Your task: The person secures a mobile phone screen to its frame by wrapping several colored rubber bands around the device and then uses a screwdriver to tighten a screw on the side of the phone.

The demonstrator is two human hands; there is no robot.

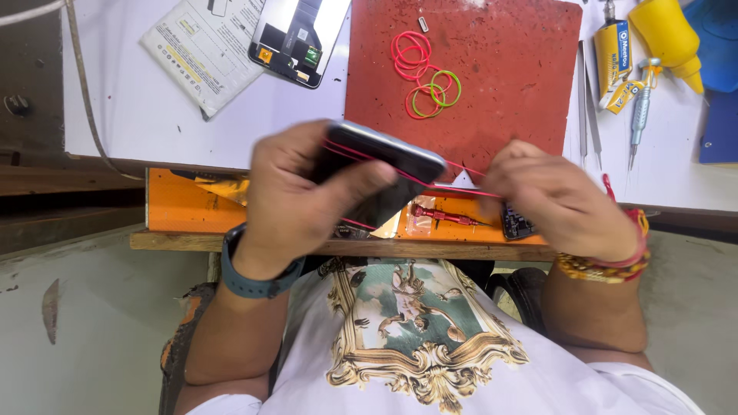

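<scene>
Left hand point(296, 200) is wrapped tight around a dark phone point(384, 165), holding it tilted over the bench edge. Right hand point(557, 200) has its fingers pinched shut on a pink rubber band point(461, 183), stretched taut between the two hands and looped round the phone. More loose rubber bands point(423, 73) sit on the red mat point(500, 46) just beyond the hands, tools off past the right one.

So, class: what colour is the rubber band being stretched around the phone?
Pink-red; the rubber band stretches from the phone to the right hand, clearest in the head view.
</scene>
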